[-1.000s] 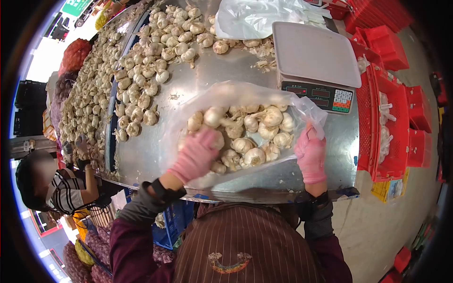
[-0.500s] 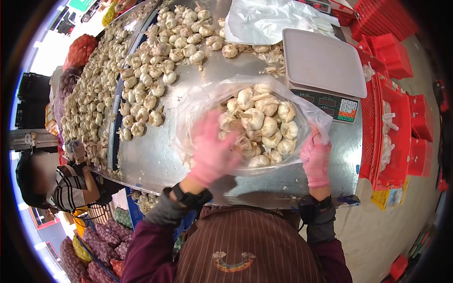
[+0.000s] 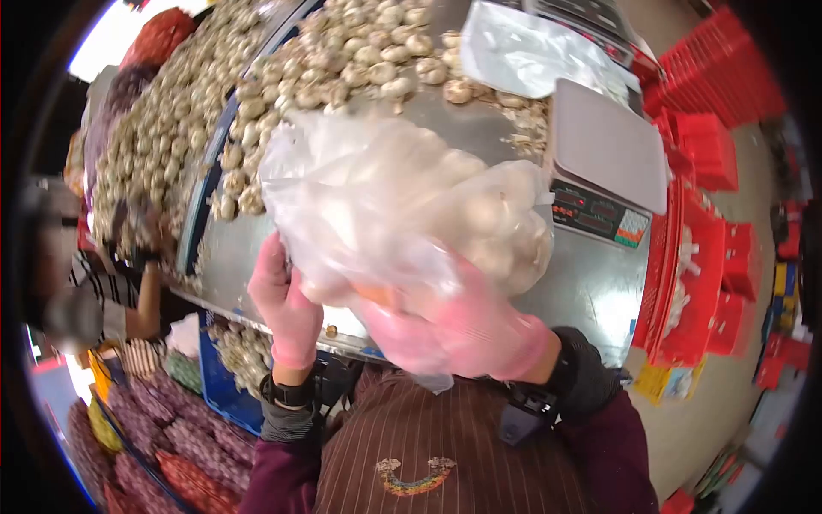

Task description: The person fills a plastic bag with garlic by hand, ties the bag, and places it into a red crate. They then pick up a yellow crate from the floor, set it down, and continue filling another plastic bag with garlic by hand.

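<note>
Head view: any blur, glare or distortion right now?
Head view: the translucent plastic bag looks soft and blurred; head view: glare on the metal tabletop below the digital scale; head view: fisheye curving, black corners.

A pale floor (image 3: 681, 428) stretches along the right, past the metal table (image 3: 591, 295) and the stacked red crates (image 3: 717, 75). Strong white light (image 3: 111, 38) shows at the upper left. Mesh sacks (image 3: 171, 428) lie at the lower left. The far right edge seems cluttered, though too dim to tell.
</note>
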`<act>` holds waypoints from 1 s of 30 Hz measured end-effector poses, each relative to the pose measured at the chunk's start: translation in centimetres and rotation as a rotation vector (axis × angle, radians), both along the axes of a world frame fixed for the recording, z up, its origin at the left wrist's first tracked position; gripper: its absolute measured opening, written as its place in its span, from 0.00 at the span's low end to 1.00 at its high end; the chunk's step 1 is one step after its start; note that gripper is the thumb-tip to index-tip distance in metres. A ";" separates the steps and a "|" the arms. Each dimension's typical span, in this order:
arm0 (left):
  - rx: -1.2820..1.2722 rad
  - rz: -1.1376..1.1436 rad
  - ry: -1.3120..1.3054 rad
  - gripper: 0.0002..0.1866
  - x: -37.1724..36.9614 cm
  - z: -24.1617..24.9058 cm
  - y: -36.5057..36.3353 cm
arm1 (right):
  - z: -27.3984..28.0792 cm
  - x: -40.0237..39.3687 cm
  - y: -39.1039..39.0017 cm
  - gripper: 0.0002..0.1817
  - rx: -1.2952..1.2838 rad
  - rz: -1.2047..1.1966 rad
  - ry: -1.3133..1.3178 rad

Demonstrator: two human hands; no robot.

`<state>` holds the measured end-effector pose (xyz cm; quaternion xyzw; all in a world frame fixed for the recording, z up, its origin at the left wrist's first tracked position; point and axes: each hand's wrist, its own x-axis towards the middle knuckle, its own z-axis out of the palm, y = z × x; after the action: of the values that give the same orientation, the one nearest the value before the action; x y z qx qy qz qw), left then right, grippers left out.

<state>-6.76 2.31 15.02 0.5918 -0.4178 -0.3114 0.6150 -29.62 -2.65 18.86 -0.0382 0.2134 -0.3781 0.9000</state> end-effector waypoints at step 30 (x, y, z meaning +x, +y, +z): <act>0.499 0.094 -1.213 0.14 8.3 -11.9 -2.2 | -7.1 -10.2 5.0 0.13 -0.699 -0.137 1.479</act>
<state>1.58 0.09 3.13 0.8047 -0.5795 0.0172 0.1276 -39.81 2.33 11.81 -0.5427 0.6232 -0.3541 0.4379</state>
